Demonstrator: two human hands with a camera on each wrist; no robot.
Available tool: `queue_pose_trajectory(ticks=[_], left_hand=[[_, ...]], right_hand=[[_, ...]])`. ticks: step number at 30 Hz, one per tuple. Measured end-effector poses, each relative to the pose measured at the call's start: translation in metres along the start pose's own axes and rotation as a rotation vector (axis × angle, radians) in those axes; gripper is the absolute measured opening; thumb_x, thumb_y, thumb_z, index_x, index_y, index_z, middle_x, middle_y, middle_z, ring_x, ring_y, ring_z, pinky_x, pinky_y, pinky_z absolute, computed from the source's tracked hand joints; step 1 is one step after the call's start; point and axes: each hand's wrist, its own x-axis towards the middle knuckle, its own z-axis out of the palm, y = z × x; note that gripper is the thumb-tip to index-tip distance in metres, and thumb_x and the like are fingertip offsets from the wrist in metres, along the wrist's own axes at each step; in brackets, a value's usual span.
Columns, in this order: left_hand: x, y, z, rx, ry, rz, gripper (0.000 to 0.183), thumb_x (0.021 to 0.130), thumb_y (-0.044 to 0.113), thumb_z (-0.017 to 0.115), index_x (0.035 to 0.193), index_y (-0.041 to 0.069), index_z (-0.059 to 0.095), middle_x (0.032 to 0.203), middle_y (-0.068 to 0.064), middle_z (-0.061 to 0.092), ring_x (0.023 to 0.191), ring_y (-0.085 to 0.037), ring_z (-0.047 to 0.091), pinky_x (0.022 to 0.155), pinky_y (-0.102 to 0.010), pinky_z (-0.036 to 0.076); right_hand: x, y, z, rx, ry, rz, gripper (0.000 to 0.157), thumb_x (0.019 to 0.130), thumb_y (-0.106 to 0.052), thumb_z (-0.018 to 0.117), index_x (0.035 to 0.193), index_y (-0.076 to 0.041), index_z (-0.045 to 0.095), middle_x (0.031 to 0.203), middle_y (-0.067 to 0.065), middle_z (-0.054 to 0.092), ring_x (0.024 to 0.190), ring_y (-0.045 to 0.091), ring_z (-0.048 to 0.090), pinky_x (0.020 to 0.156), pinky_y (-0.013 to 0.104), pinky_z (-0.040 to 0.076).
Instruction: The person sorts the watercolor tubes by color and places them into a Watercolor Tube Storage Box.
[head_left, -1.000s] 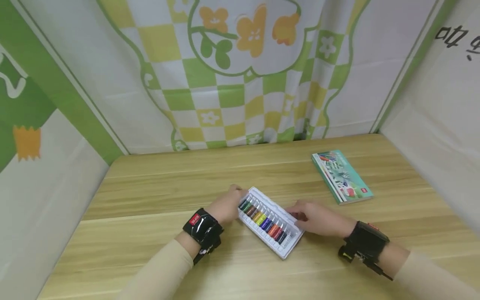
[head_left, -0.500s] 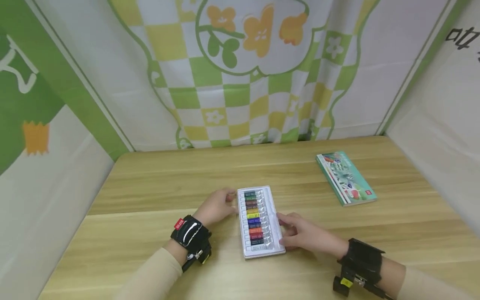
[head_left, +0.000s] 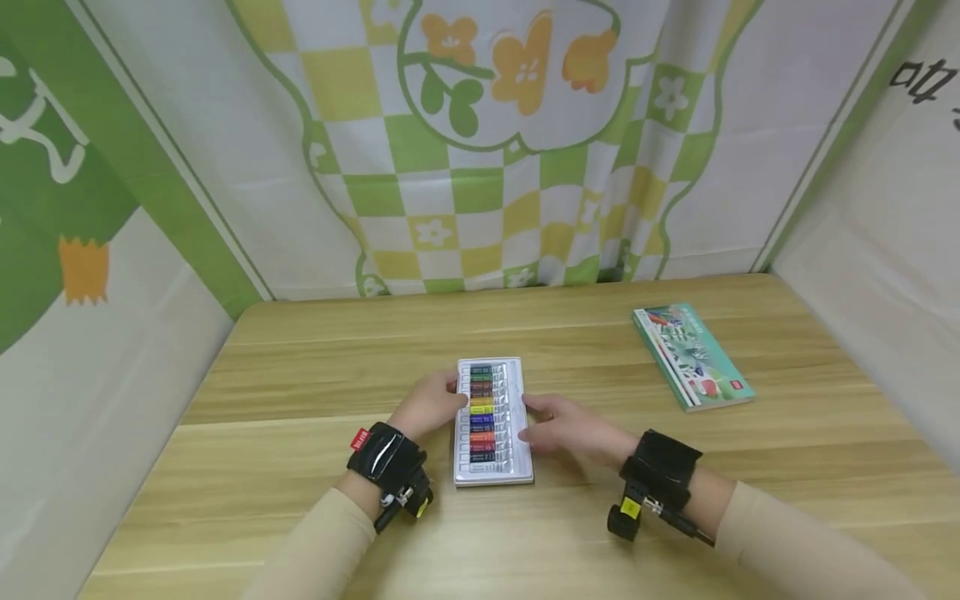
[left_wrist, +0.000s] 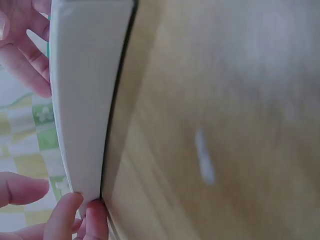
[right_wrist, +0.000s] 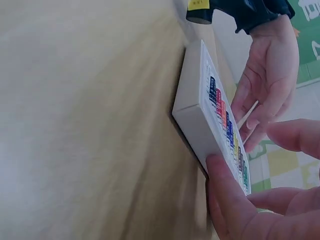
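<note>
A shallow white box [head_left: 480, 481] lies on the table between both hands, its long sides running front to back. Inside it, small paint tubes [head_left: 483, 421] in many colours lie in a row. My left hand [head_left: 426, 408] is at the box's left side, thumb over the edge; in the left wrist view, fingertips touch the white side wall [left_wrist: 85, 100] and the thumb stands off it. My right hand [head_left: 576, 432] is at the right side. In the right wrist view its fingers [right_wrist: 225, 187] rest against the wall, thumb raised apart.
A flat teal box [head_left: 693, 358] with a printed plant picture lies at the back right of the wooden table [head_left: 337, 350]. A checked curtain [head_left: 480, 192] hangs behind the table, and white cloth panels stand at both sides. Each wrist wears a black strapped camera.
The paint box has turned from a slant to nearly straight, then shifted left and slightly away. My right hand has moved left along with it; the left thumb now overlaps the box edge.
</note>
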Motion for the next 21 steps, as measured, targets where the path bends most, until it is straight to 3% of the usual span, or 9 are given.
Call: queue_pose_trajectory(ticks=[3, 4, 10, 13, 15, 17, 19, 21], left_hand=[[0.001, 0.001, -0.005, 0.000, 0.008, -0.007, 0.041, 0.093, 0.003, 0.059, 0.132, -0.007, 0.062, 0.106, -0.013, 0.070, 0.090, -0.023, 0.060, 0.081, -0.035, 0.050], [0.001, 0.001, -0.005, 0.000, 0.010, -0.007, 0.040, 0.092, 0.003, 0.059, 0.131, -0.007, 0.063, 0.103, -0.013, 0.069, 0.088, -0.023, 0.060, 0.078, -0.034, 0.050], [-0.002, 0.000, -0.009, 0.000, 0.009, -0.033, 0.032, 0.096, 0.008, 0.063, 0.122, -0.009, 0.065, 0.099, -0.011, 0.068, 0.087, -0.022, 0.061, 0.080, -0.037, 0.052], [-0.005, -0.001, -0.008, 0.017, -0.001, -0.023, 0.034, 0.096, 0.013, 0.067, 0.122, -0.008, 0.066, 0.106, -0.013, 0.070, 0.097, -0.026, 0.064, 0.091, -0.044, 0.052], [-0.010, -0.003, -0.007, 0.034, -0.011, -0.015, 0.041, 0.094, 0.016, 0.071, 0.127, -0.008, 0.065, 0.118, -0.019, 0.069, 0.111, -0.032, 0.064, 0.100, -0.049, 0.049], [-0.015, -0.005, -0.006, 0.041, -0.017, -0.011, 0.051, 0.091, 0.018, 0.075, 0.132, -0.010, 0.061, 0.129, -0.026, 0.064, 0.124, -0.040, 0.058, 0.105, -0.054, 0.044], [-0.021, -0.006, -0.006, 0.037, -0.015, -0.013, 0.062, 0.088, 0.019, 0.079, 0.136, -0.013, 0.056, 0.137, -0.031, 0.058, 0.131, -0.045, 0.051, 0.107, -0.058, 0.041], [-0.026, -0.007, -0.007, 0.034, -0.006, -0.013, 0.064, 0.084, 0.017, 0.082, 0.135, -0.013, 0.056, 0.135, -0.033, 0.057, 0.127, -0.048, 0.053, 0.104, -0.059, 0.043]], right_hand=[[0.008, -0.003, 0.002, 0.013, 0.009, 0.014, 0.073, 0.096, -0.010, 0.068, 0.154, 0.012, 0.030, 0.161, 0.031, 0.026, 0.119, 0.028, 0.062, 0.109, 0.048, 0.042], [0.008, -0.004, 0.002, 0.003, 0.022, 0.019, 0.073, 0.096, -0.010, 0.069, 0.154, 0.011, 0.031, 0.161, 0.031, 0.026, 0.123, 0.029, 0.060, 0.111, 0.050, 0.039], [0.010, -0.008, 0.004, -0.080, 0.050, -0.008, 0.074, 0.093, -0.013, 0.071, 0.153, 0.011, 0.034, 0.161, 0.029, 0.029, 0.147, 0.042, 0.029, 0.118, 0.058, 0.022], [0.007, -0.007, -0.003, -0.071, 0.017, -0.026, 0.073, 0.096, -0.014, 0.068, 0.153, 0.012, 0.031, 0.160, 0.030, 0.029, 0.145, 0.044, 0.033, 0.115, 0.056, 0.031], [0.004, -0.004, -0.017, -0.113, 0.013, -0.072, 0.071, 0.097, -0.013, 0.067, 0.153, 0.013, 0.032, 0.156, 0.033, 0.033, 0.138, 0.046, 0.043, 0.107, 0.053, 0.043], [-0.002, -0.001, -0.041, -0.254, 0.039, -0.141, 0.064, 0.097, -0.012, 0.066, 0.149, 0.013, 0.038, 0.150, 0.034, 0.042, 0.126, 0.045, 0.054, 0.096, 0.049, 0.052], [-0.009, 0.004, -0.075, -0.445, 0.128, -0.209, 0.055, 0.098, -0.012, 0.065, 0.144, 0.012, 0.048, 0.142, 0.034, 0.050, 0.118, 0.045, 0.058, 0.089, 0.049, 0.055], [-0.019, 0.010, -0.115, -0.615, 0.235, -0.241, 0.045, 0.099, -0.009, 0.064, 0.138, 0.012, 0.055, 0.138, 0.036, 0.052, 0.115, 0.050, 0.058, 0.090, 0.055, 0.053]])
